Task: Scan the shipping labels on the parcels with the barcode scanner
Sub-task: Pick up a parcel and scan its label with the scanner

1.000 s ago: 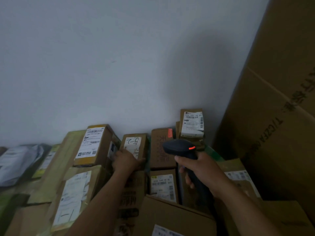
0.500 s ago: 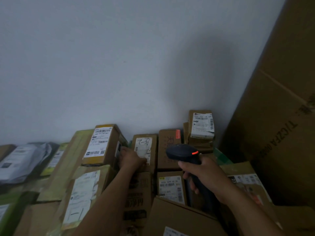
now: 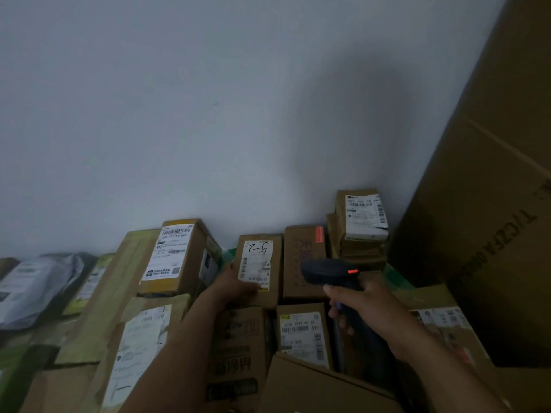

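Observation:
A pile of cardboard parcels fills the lower part of the view, against a white wall. My left hand (image 3: pixel 235 286) holds the near left corner of a small brown parcel (image 3: pixel 275 254) whose white label (image 3: pixel 255 265) bears a handwritten "5-2" and barcodes. My right hand (image 3: pixel 362 305) grips the handle of a black barcode scanner (image 3: pixel 326 272); a red light glows on its top. The scanner's head hangs just right of the labelled parcel, over a plain brown box (image 3: pixel 304 260).
A taller box with a white label (image 3: pixel 176 254) stands to the left, a small labelled box (image 3: pixel 365 217) is stacked at the back right. Grey plastic mailers (image 3: pixel 32 287) lie at far left. A very large carton (image 3: pixel 489 204) walls off the right side.
My left hand has slid down to the parcel's near left corner, uncovering more of the "5-2" label. The scanner stays held in my right hand beside it.

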{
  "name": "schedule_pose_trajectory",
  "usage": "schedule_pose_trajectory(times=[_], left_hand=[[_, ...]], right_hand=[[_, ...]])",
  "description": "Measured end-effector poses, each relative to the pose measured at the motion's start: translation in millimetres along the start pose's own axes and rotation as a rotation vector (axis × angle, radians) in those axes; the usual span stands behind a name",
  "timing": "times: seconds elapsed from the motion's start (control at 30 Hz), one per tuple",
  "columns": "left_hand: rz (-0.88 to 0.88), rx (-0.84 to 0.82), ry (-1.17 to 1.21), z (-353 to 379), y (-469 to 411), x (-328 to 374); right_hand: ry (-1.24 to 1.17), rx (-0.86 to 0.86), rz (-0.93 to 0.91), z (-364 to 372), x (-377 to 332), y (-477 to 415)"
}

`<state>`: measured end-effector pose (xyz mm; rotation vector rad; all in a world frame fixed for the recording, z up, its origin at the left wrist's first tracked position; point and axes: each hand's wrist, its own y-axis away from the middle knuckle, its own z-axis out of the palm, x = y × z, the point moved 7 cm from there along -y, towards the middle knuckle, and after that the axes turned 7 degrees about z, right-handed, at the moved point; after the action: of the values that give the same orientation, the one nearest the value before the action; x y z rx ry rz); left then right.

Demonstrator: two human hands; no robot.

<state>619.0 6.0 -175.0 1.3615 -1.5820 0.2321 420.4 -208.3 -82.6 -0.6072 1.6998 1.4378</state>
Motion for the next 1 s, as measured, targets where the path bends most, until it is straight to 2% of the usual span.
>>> schedule_pose_trajectory(times=[0.47, 0.7, 1.0], left_hand=[[-0.230, -0.069, 0.115, 3, -1, -20], [-0.228, -0.032, 0.163, 0, -1, -22], [-0.251, -0.097, 0.193, 5, 3, -16]], right_hand=[[-0.027, -0.055, 0.094, 4, 13, -13], [-0.074, -0.083, 0.135, 2, 22, -20], [-0.077, -0.106, 0.145, 3, 25, -23]])
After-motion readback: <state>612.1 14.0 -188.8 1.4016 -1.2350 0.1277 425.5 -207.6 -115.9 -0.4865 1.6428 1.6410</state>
